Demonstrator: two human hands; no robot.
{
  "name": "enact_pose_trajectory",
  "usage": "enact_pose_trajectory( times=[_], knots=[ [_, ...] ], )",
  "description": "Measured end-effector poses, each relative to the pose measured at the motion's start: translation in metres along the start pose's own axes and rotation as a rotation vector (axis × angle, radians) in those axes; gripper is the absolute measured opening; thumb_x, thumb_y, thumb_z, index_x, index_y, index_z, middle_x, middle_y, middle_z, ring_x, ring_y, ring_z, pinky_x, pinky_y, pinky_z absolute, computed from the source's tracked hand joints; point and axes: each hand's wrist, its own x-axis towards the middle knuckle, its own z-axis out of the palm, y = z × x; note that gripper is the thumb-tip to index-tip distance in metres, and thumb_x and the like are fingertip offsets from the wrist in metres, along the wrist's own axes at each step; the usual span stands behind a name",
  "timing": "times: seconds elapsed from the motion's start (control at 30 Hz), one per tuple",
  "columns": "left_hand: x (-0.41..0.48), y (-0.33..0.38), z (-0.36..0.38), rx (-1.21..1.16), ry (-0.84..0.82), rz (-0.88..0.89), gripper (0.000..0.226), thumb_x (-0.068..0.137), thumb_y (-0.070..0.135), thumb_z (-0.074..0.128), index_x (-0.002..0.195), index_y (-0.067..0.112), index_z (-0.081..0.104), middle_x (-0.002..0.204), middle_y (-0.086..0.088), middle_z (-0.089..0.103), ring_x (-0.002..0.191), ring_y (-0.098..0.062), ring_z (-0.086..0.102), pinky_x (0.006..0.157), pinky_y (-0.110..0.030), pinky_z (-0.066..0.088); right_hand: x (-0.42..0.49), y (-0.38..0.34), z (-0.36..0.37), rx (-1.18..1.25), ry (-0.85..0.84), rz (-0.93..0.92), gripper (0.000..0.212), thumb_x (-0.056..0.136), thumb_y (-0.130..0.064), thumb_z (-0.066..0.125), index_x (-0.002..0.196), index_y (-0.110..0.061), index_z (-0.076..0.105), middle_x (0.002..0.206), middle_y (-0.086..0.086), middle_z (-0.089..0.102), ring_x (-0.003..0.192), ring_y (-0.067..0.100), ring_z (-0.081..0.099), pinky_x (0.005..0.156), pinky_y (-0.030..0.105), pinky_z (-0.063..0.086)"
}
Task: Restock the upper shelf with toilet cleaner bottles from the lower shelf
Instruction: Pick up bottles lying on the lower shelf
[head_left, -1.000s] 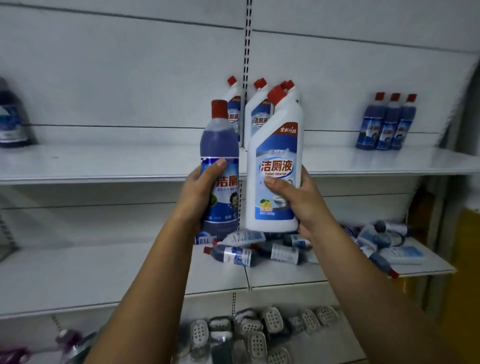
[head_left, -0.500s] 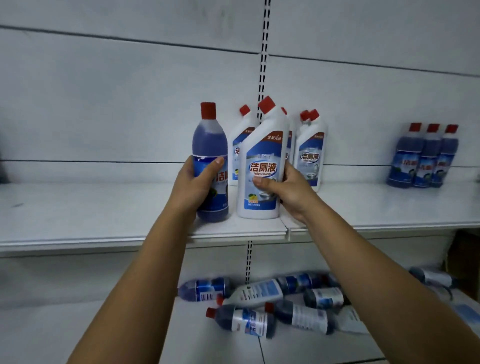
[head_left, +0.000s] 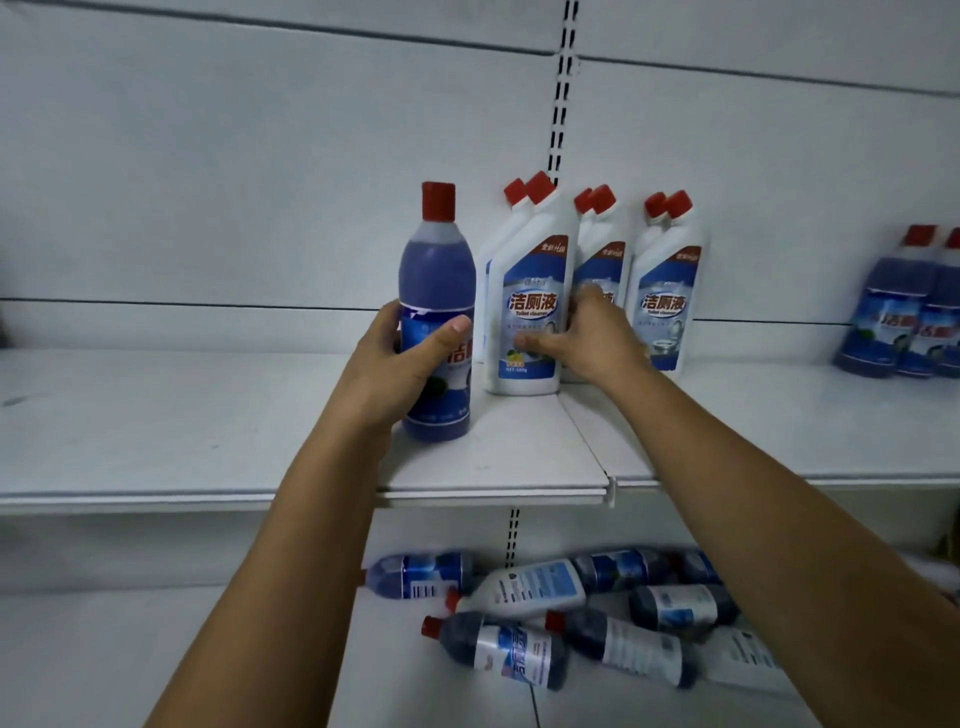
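Note:
My left hand grips a tall blue bottle with a red cap, which stands upright on the upper shelf. Right of it stands a white toilet cleaner bottle with an angled red cap, and my right hand holds its right side, thumb across the label. Several more white bottles stand in rows behind and to the right. On the lower shelf, several blue and white bottles lie on their sides in a heap.
A group of blue bottles stands at the far right of the upper shelf. A slotted upright runs down the white back panel. The upper shelf stretches bare to the left of my left hand.
Both bottles have gone from held up in front of the shelf to standing on the upper shelf. The white one has slid back beside the other white bottles.

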Motion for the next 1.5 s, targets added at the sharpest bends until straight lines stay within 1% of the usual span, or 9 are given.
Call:
enact_pose_trajectory(
  times=[0.1, 0.27, 0.47, 0.63, 0.77, 0.93, 1.07, 1.33, 1.5],
  knots=[
    [0.000, 0.000, 0.000, -0.001, 0.002, -0.007, 0.051, 0.083, 0.042, 0.071, 0.128, 0.033, 0.050, 0.118, 0.008, 0.065, 0.109, -0.018, 0.064, 0.097, -0.044, 0.053, 0.000, 0.002, 0.003, -0.198, 0.010, -0.004, 0.059, 0.077, -0.055, 0.074, 0.115, -0.012, 0.059, 0.107, 0.002, 0.066, 0.085, 0.016, 0.057, 0.076, 0.029, 0.042],
    [-0.001, 0.000, 0.001, 0.004, 0.012, -0.011, 0.052, 0.083, 0.042, 0.071, 0.130, 0.033, 0.050, 0.119, 0.008, 0.065, 0.110, -0.019, 0.064, 0.098, -0.045, 0.052, 0.001, 0.008, 0.014, -0.208, 0.040, 0.015, 0.054, 0.077, -0.053, 0.076, 0.104, -0.008, 0.064, 0.101, 0.008, 0.068, 0.085, 0.021, 0.059, 0.072, 0.029, 0.044],
    [-0.004, 0.001, 0.003, -0.001, 0.021, 0.000, 0.048, 0.084, 0.042, 0.070, 0.127, 0.033, 0.050, 0.117, 0.009, 0.066, 0.108, -0.015, 0.064, 0.095, -0.040, 0.053, -0.003, 0.007, 0.024, -0.461, 0.033, 0.024, 0.051, 0.082, -0.064, 0.062, 0.090, -0.015, 0.052, 0.086, 0.005, 0.055, 0.076, 0.020, 0.050, 0.064, 0.031, 0.038],
    [-0.005, 0.000, 0.003, 0.002, 0.013, 0.021, 0.037, 0.086, 0.041, 0.069, 0.118, 0.038, 0.050, 0.111, 0.014, 0.065, 0.102, -0.010, 0.064, 0.091, -0.035, 0.053, -0.002, 0.006, 0.031, -0.669, -0.023, -0.005, 0.051, 0.093, -0.061, 0.049, 0.104, -0.013, 0.063, 0.095, 0.008, 0.062, 0.086, 0.026, 0.059, 0.066, 0.032, 0.037],
    [-0.005, 0.000, 0.003, 0.000, 0.018, 0.028, 0.039, 0.086, 0.043, 0.069, 0.120, 0.038, 0.051, 0.112, 0.013, 0.066, 0.103, -0.012, 0.065, 0.090, -0.034, 0.054, -0.005, 0.008, 0.037, -0.765, -0.071, -0.006, 0.044, 0.096, -0.052, 0.050, 0.112, -0.013, 0.063, 0.109, 0.009, 0.066, 0.100, 0.029, 0.063, 0.070, 0.031, 0.039],
    [-0.007, 0.001, 0.004, -0.009, 0.022, 0.025, 0.042, 0.087, 0.042, 0.068, 0.123, 0.035, 0.048, 0.115, 0.012, 0.064, 0.107, -0.014, 0.063, 0.090, -0.034, 0.053, -0.007, 0.016, 0.027, -0.705, -0.268, 0.007, 0.039, 0.098, -0.041, 0.044, 0.124, -0.014, 0.057, 0.122, 0.011, 0.059, 0.106, 0.029, 0.058, 0.078, 0.034, 0.044],
    [-0.010, 0.006, 0.009, -0.073, 0.035, -0.006, 0.049, 0.086, 0.039, 0.069, 0.129, 0.030, 0.049, 0.121, 0.008, 0.064, 0.111, -0.017, 0.062, 0.097, -0.041, 0.051, -0.029, 0.028, 0.001, -0.538, -0.487, -0.035, 0.046, 0.101, -0.041, 0.039, 0.139, -0.017, 0.050, 0.142, 0.008, 0.052, 0.122, 0.027, 0.052, 0.100, 0.036, 0.043],
    [-0.025, 0.010, 0.087, -0.160, -0.103, -0.005, 0.055, 0.083, 0.036, 0.073, 0.132, 0.028, 0.049, 0.122, 0.005, 0.063, 0.110, -0.019, 0.064, 0.093, -0.041, 0.054, -0.083, 0.084, -0.077, -0.301, -0.338, -0.039, 0.033, 0.097, -0.030, 0.054, 0.127, -0.022, 0.064, 0.133, -0.003, 0.061, 0.118, 0.013, 0.056, 0.097, 0.021, 0.040],
    [-0.029, 0.011, 0.164, -0.178, -0.158, 0.015, 0.057, 0.079, 0.040, 0.078, 0.129, 0.033, 0.052, 0.121, 0.006, 0.065, 0.110, -0.019, 0.064, 0.096, -0.046, 0.052, -0.091, 0.140, -0.129, -0.315, -0.281, 0.013, 0.031, 0.097, -0.027, 0.054, 0.125, -0.023, 0.066, 0.131, -0.002, 0.062, 0.117, 0.013, 0.055, 0.092, 0.018, 0.037]
  ],
)
